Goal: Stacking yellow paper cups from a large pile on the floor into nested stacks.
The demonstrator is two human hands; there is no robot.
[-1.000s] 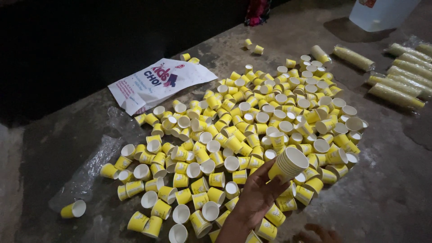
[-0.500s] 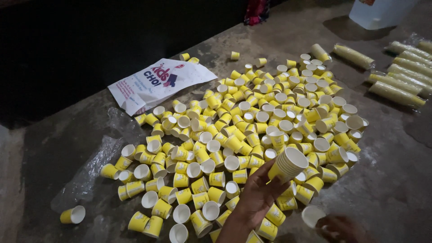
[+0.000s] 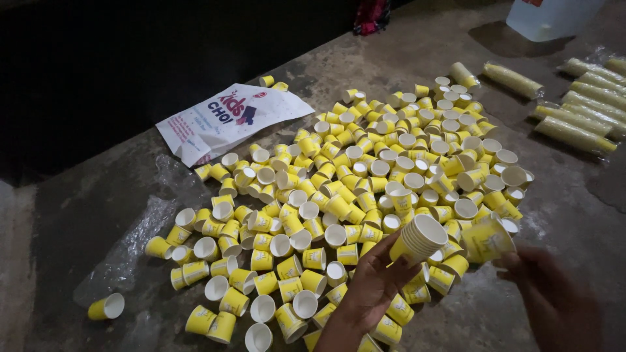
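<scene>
Head view, left hand (image 3: 372, 287) gripping stacked cups (image 3: 417, 240), bare concrete floor (image 3: 574, 202) rightward

Dim, warm light from above; black upper left, blurry right hand (image 3: 554, 293)

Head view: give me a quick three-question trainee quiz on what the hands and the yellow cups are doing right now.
1. True or false: the left hand holds a nested stack of yellow paper cups.
2. What does the right hand hold? A) a single yellow cup B) the printed white bag C) nothing
3. Where do the wrapped cup sleeves lie relative to the loose cup pile?

Key: 1 true; 2 A; 3 to its right, at the far right edge.
</scene>
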